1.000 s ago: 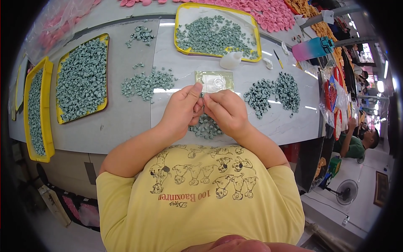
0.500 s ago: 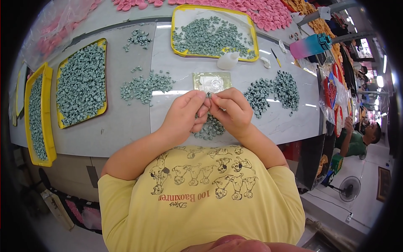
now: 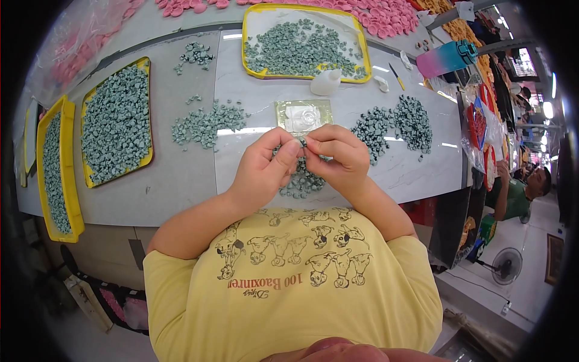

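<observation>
Close together over the table, my left hand (image 3: 265, 166) and my right hand (image 3: 339, 158) pinch a tiny grey-green piece (image 3: 303, 142) between thumbs and fingertips. Its exact shape is mostly covered by the fingers. Under the hands lies a pile of similar small grey-green pieces (image 3: 301, 186). Just beyond the fingertips sits a square greenish pad (image 3: 327, 112) bearing a white sheet with a clear, shiny patch. A white squeeze bottle (image 3: 325, 83) stands behind the pad. Loose pieces (image 3: 211, 125) spread to the left, and darker-marked pieces (image 3: 412, 123) are heaped to the right.
Yellow trays of grey-green pieces stand at the back (image 3: 245, 57) and left (image 3: 149, 108), with a yellow crate (image 3: 77, 211) at the far left. A yellow-handled knife (image 3: 397, 76) and a pink-and-teal water bottle (image 3: 445, 58) lie at back right. Another person (image 3: 515, 196) is at far right.
Both hands stay together; the left thumb and fingers have shifted slightly around the small piece. The whole view has moved a little.
</observation>
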A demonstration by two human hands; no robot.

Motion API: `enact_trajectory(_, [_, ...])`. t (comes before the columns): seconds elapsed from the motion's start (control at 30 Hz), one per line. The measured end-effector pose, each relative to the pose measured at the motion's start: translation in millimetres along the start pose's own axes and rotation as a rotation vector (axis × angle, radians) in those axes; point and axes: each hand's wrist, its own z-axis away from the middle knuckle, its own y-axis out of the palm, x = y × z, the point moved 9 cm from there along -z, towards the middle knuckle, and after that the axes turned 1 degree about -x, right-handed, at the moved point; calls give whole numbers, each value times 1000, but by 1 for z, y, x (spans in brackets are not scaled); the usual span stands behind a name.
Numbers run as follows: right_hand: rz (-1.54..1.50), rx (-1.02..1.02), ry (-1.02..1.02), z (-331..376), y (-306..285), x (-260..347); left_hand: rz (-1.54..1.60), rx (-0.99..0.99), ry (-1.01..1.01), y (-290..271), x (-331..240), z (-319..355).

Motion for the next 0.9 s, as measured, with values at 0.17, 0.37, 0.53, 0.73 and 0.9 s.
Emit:
enact_trajectory(0.17, [167,86,-184,1,-5,16,-199,-32,52,5,0,-3])
enact_trajectory(0.37, [162,66,-112,-1,-30,18,-272,-50,54,26,-5,-7])
enact_trajectory(0.53, [89,37,14,3,-50,5,-78,-53,-123,42,11,-10])
enact_trajectory(0.73, [11,109,93,5,-51,-5,-49,35,-97,49,11,-9])
enact_trajectory(0.9, [65,113,1,8,-47,1,60,66,-139,46,18,-9])
